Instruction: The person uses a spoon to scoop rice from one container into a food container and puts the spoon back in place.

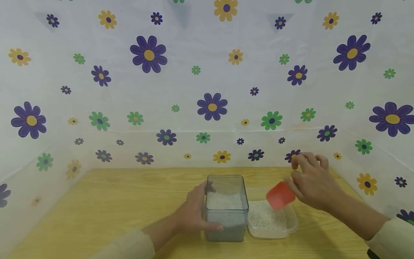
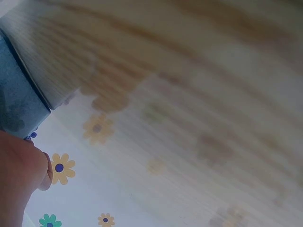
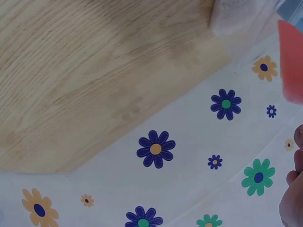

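My left hand [image 1: 191,214] grips a tall grey see-through container [image 1: 225,228] from its left side, thumb across the front. White grainy stuff fills a good part of it. To its right stands a low clear plastic tub [image 1: 292,226] holding white grains [image 1: 266,217], which look like rice. Above that tub, my right hand [image 1: 313,183] pinches a red scoop [image 1: 280,196], held tilted; its handle is hidden by the fingers. The left wrist view catches only the container's edge [image 2: 21,90]. In the right wrist view the scoop [image 3: 292,66] shows at the right border.
A wood-grain table [image 1: 129,201] carries both containers near its front. White sheeting [image 1: 181,82] with purple, yellow and green flowers closes off the back and both sides. Something dark [image 1: 372,254] pokes in below the right sleeve.
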### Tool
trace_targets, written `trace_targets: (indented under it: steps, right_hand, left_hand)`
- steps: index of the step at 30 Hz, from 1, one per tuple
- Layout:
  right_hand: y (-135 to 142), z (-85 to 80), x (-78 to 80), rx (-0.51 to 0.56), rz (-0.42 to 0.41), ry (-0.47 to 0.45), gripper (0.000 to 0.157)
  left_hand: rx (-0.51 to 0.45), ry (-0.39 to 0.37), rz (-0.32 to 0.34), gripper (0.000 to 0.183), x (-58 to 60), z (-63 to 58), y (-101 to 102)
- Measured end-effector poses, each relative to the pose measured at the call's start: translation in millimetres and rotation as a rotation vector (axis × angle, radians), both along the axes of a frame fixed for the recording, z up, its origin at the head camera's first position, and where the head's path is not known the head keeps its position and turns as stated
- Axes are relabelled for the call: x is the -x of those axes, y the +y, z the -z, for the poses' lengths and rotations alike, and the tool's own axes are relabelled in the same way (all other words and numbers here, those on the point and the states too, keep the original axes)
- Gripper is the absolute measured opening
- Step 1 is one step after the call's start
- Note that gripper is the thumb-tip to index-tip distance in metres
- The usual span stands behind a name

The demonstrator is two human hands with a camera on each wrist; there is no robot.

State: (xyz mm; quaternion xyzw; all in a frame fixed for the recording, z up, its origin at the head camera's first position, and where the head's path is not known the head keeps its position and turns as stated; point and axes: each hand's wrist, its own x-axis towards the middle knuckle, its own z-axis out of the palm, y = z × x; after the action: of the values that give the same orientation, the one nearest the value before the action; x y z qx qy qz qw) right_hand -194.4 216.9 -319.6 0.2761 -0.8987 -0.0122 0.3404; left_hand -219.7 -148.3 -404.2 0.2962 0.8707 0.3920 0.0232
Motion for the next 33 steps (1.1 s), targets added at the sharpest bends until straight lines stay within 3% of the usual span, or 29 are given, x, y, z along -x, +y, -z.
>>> trace_targets:
  steps: [6, 12, 17, 26, 33]
  right_hand:
    - [-7.6, -9.5, 1.8, 0.035, 0.003, 0.021, 0.035]
    - [-24.0, -33.8, 2.8, 0.099, -0.003, 0.094, 0.035]
    - [-41.9, -47.7, -1.4, 0.164, -0.013, 0.098, 0.034]
    - [-72.8, -44.9, -3.3, 0.111, -0.085, 0.104, 0.036]
    - [-98.8, -37.8, -2.7, 0.012, -0.098, 0.061, 0.036]
  left_hand:
    - [0.011, -0.015, -0.009, 0.117, -0.7, -1.2, 0.3]
    - [0.016, -0.024, -0.017, 0.118, -0.9, -0.9, 0.0]
    - [0.016, -0.033, -0.021, 0.120, -1.2, -1.0, -0.5]
    - [0.004, -0.018, -0.004, 0.118, -1.8, -1.1, 0.6]
    - [0.007, 0.001, -0.002, 0.118, -2.6, -2.0, -0.1]
